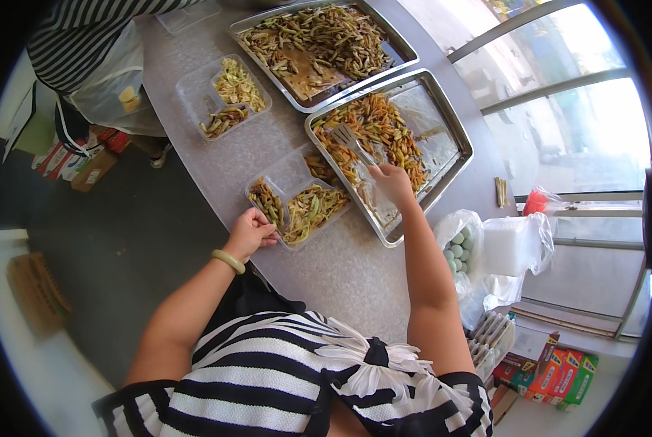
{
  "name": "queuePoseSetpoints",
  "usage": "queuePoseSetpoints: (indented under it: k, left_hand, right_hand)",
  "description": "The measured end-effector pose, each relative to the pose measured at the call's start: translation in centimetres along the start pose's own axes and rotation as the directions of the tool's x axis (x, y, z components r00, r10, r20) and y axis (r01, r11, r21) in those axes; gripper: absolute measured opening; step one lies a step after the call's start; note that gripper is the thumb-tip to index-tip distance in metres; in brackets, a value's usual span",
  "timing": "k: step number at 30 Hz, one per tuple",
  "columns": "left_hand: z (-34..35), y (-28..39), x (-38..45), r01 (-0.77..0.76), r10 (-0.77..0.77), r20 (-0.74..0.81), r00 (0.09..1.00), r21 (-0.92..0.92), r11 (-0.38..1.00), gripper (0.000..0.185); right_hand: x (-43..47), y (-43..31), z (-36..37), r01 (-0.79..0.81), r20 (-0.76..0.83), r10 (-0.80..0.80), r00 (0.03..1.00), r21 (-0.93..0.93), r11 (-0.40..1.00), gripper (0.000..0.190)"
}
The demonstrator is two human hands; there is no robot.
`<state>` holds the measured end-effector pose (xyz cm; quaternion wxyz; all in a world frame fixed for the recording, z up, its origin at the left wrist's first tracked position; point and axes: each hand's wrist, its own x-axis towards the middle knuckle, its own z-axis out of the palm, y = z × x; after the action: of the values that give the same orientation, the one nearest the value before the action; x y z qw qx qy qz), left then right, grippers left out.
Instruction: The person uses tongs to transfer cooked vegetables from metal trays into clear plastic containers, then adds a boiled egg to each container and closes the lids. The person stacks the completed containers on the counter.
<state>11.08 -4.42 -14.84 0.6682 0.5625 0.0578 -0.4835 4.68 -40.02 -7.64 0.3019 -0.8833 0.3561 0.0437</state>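
My right hand (394, 184) grips the handle of a slotted metal spatula (348, 136), whose blade lies over cooked carrot and vegetable strips (380, 117) in a metal tray (460, 125). With its fingertips, my left hand (254, 235) holds the near left rim of a clear plastic compartment container (304, 240). Shredded greens (312, 210) fill its near right compartment, darker vegetable strips (266, 202) its near left one. More strips lie in a far compartment, partly hidden beneath the tray's edge. A bangle is on my left wrist.
Beyond stands a second metal tray (408, 52) of cooked vegetables. Another part-filled container (189, 90) sits at the far left, near a person in striped clothing (91, 49). At right are a bag of pale green eggs (460, 251), white containers (506, 246) in plastic and boxes (561, 377).
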Motion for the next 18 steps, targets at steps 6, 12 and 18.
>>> queuePoseSetpoints:
  k: [6,12,18]
  left_hand:
    - [-1.2,0.0,-0.7,-0.009,0.008,0.029,1.000,0.031,0.999,0.017]
    - [-2.8,0.4,-2.5,0.026,-0.028,0.037,0.999,0.066,0.997,0.016]
    - [-3.4,-0.1,-2.5,-0.003,0.001,0.043,0.999,0.058,0.998,0.015]
  right_hand:
    - [-4.0,-1.4,-4.9,0.123,0.084,-0.114,0.990,-0.110,0.986,0.038]
    - [-7.1,-8.6,-3.6,0.334,0.220,-0.252,0.942,-0.569,0.751,0.037]
    - [-8.4,-11.3,-3.1,0.287,0.213,-0.194,0.958,-0.652,0.702,0.040]
